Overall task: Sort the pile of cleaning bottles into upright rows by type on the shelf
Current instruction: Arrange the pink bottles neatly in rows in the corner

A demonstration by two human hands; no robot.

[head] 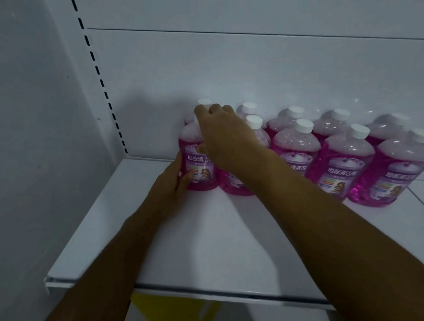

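My left hand (pixel 173 180) is wrapped round the lower left side of the leftmost front bottle (pixel 199 159), fingers (pixel 185 179) curled onto its label and pressed against the plastic. My right hand (pixel 222 136) reaches across from the right and comes down over the same bottle's shoulder and neck, fingers bent over the top so that its cap is hidden beneath them; the thumb lies on the front of the bottle just above the label. So both hands grip this one bottle, which stands upright on the white shelf (pixel 225 236) at the left end of the front row. The other pink bottles (pixel 343 164) stand upright to its right in two rows, one behind the other, white caps up, bodies touching or just beside each other. My right forearm crosses in front of the second front bottle (pixel 234 184) and hides most of it. Below the shelf edge something yellow (pixel 170 313) shows, too blurred to tell.
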